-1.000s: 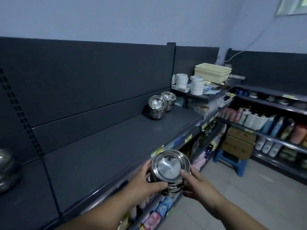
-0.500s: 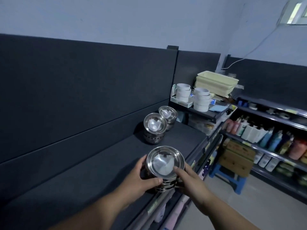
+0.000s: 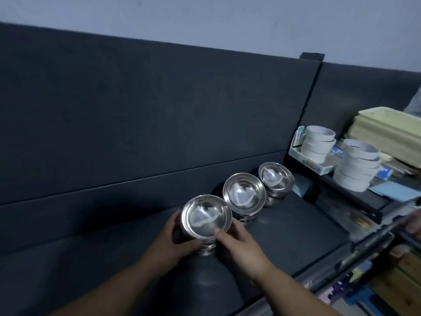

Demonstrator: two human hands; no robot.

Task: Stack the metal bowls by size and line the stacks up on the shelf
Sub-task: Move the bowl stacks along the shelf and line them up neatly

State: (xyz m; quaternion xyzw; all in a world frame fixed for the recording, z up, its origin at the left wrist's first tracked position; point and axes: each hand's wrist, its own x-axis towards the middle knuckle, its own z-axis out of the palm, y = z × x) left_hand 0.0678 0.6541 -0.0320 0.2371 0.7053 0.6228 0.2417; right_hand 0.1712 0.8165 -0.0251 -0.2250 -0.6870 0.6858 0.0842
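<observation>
dark back panel [image 3: 136, 110] runs behind the whole shelf [image 3: 296, 236].

your left hand [image 3: 173, 238] wraps the left side of the near stack of bowls [image 3: 206, 216]: fingers curled round behind it, thumb across the front, low on the stack.

near stack: shiny metal, open side up, top bowl tipped a little toward you. its base looks down on the shelf, though you cannot tell for sure that it bears weight there.

your right hand [image 3: 239, 245] grips the right side of the same stack, thumb tip on the top bowl's front rim, fingers curled round the far side.

middle stack [image 3: 244, 193] stands just beside the near one, rims almost touching. far stack [image 3: 275, 179] comes next, close by the back panel. the three make a slanting row.

further right, on a higher ledge: two piles of white cups [image 3: 357, 165], then yellow trays [image 3: 387, 128].
</observation>
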